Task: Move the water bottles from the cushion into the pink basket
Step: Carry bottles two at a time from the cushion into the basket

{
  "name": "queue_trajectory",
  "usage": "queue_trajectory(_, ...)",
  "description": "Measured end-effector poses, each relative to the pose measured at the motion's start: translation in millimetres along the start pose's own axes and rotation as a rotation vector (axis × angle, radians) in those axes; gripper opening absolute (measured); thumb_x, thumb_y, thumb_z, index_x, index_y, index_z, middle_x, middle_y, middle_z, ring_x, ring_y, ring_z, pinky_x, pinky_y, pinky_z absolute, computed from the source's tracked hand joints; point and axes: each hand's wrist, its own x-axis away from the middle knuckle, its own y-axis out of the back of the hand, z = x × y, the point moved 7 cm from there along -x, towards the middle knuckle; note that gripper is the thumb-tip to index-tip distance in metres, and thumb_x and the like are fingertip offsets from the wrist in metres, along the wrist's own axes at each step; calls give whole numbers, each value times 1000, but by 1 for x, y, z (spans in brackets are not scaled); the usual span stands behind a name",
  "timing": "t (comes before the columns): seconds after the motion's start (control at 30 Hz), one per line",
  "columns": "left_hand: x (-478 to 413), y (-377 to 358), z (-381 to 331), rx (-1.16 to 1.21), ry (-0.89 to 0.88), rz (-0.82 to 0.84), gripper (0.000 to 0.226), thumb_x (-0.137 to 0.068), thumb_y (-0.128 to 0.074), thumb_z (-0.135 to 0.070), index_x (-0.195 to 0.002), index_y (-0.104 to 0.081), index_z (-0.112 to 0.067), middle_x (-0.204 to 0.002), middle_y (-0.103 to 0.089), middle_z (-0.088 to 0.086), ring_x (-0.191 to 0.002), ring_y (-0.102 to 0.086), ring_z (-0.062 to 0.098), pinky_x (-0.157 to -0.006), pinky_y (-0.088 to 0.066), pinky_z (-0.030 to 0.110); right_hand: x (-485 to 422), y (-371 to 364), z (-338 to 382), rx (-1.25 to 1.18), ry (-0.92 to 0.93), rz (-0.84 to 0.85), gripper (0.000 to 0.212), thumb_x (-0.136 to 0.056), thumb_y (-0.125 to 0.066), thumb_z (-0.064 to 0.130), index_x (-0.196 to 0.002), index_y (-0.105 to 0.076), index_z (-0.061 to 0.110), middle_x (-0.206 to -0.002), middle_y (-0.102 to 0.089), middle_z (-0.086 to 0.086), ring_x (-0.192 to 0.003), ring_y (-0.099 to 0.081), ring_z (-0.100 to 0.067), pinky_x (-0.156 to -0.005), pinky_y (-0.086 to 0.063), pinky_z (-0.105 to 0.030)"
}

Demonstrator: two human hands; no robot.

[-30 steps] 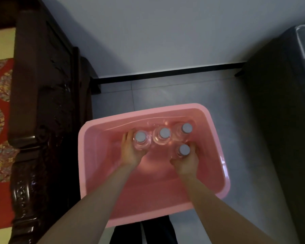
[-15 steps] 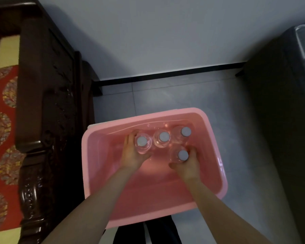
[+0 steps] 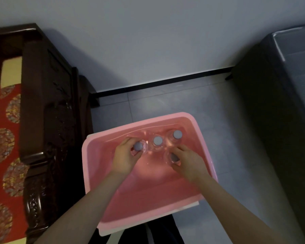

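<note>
Clear plastic water bottles (image 3: 158, 140) with grey caps, four of them, stand upright at the 12 o'clock end of the rectangular pink plastic basket (image 3: 148, 199). We see none on the visible part of the red patterned cushion (image 3: 0, 138) at 9 o'clock. Since half a second ago our right hand (image 3: 189, 162) has slid over the nearest bottle (image 3: 173, 158), fingers now curled across its cap. Our left hand (image 3: 124, 156) stays wrapped round the leftmost bottle (image 3: 138, 146) at 10 o'clock. We judge both bottles are set down, so only letting go remains.
</note>
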Motion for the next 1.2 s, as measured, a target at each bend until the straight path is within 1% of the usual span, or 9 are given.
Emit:
queue_trajectory(0.2,-8,-2,-7,-93,4,29,24,-67,-72,-13,-91,-69,-15,-93,-66,0,-86,-61,22,-75,-52,40,-9,13,4,79,5,-23,30,-81,-57,17,-110,-62,13,-110,-57,-8,-89,-60,-39,-61,-35,-36)
queue_trajectory(0.27,-9,0,-9,-98,5,19,25,-65,-68,-20,-89,-69,-13,-90,-66,2,-84,-60,23,-73,-52,40,-6,17,2,83,6,-45,34,-79,-59,13,-113,-63,13,-107,-58,-11,-87,-61,-40,-60,-35,-37)
queue_trajectory(0.4,-8,-2,-13,-99,0,15,25,-66,-66,-24,-88,-68,-12,-90,-66,2,-84,-60,24,-72,-51,38,1,14,-2,129,-9,-55,28,-72,-67,2,-99,-64,6,-98,-61,-17,-82,-62,-40,-58,-44,-41)
queue_trajectory(0.5,-4,-3,-12,-101,-6,13,22,-69,-71,-14,-90,-68,-12,-93,-66,2,-87,-60,23,-75,-51,36,1,19,1,137,-22,-65,40,-79,-60,3,-117,-58,11,-110,-57,-14,-96,-60,-38,-62,-43,-40)
queue_trajectory(0.67,-3,-5,-8,-147,1,40,24,-68,-72,-2,-89,-65,-12,-92,-64,1,-86,-59,23,-75,-48,33,3,34,5,113,-69,-14,51,-83,-56,18,-133,-47,24,-122,-51,-5,-111,-53,-30,-75,-47,-39)
queue_trajectory(0.8,-2,-6,-11,-174,3,103,33,-67,-72,-2,-98,-64,-8,-99,-63,8,-93,-59,30,-80,-47,31,8,75,8,-12,-63,-214,35,-85,-56,41,-114,-56,23,-117,-54,1,-108,-52,-25,-72,-43,-34)
queue_trajectory(0.9,3,4,-23,-188,-18,123,49,-72,-76,-13,-118,-59,-10,-118,-59,8,-109,-56,26,-91,-37,22,13,99,24,-66,54,-342,57,-86,-42,53,-126,-55,15,-130,-56,-4,-120,-49,-25,-88,-49,-40)
queue_trajectory(1.03,10,70,-55,-176,-30,-30,53,-83,-69,-21,-132,-50,-13,-132,-52,6,-124,-48,20,-103,-33,22,12,121,72,-39,179,-397,70,-90,-30,54,-143,-42,10,-151,-40,-8,-140,-33,-25,-114,-31,-41)
queue_trajectory(1.2,45,200,-83,-272,-71,-291,54,-86,-65,-22,-136,-47,-12,-136,-52,5,-127,-44,19,-107,-24,15,18,143,150,-45,310,-410,71,-92,-24,56,-144,-41,11,-154,-36,-9,-144,-27,-26,-118,-22,-38)
